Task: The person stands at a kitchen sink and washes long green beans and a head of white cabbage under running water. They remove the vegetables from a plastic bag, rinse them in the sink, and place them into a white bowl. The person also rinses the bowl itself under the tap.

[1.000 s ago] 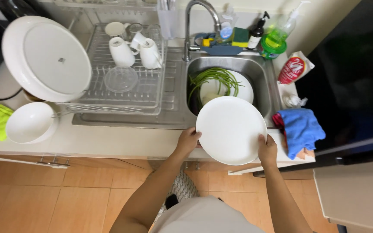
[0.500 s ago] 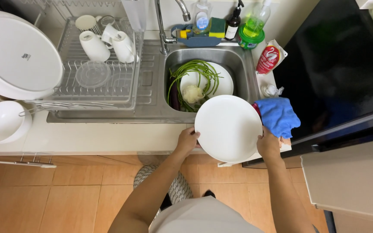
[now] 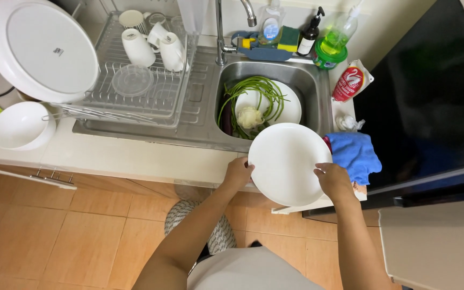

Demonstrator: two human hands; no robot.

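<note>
While the head camera looks straight down, both hands are on the white plate [image 3: 288, 164], which is held level just in front of the sink [image 3: 318, 80], over the counter edge [image 3: 135, 158]. Left hand [image 3: 237, 174] pinches the near-left rim, thumb on top and fingers curled under; right hand [image 3: 334, 180] does the same on the near-right rim, close beside the blue cloth [image 3: 355, 156]. It looks like glazed ceramic: stiff, fairly weighty for its size, likely slick if wet, and breakable if it slips onto the tile floor [image 3: 81, 236], so a grip on opposite rims as shown seems the sound way to carry it. Its look: round, plain white, shallow, with a smooth glossy face and nothing on it. Behind it in the basin lies another white plate [image 3: 291, 107] with long green beans [image 3: 259, 88] and a pale lump of vegetable. Off to the left stand a dish rack [image 3: 135, 86] with cups, a big white platter [image 3: 38, 48] and a white bowl [image 3: 20, 126].
</note>
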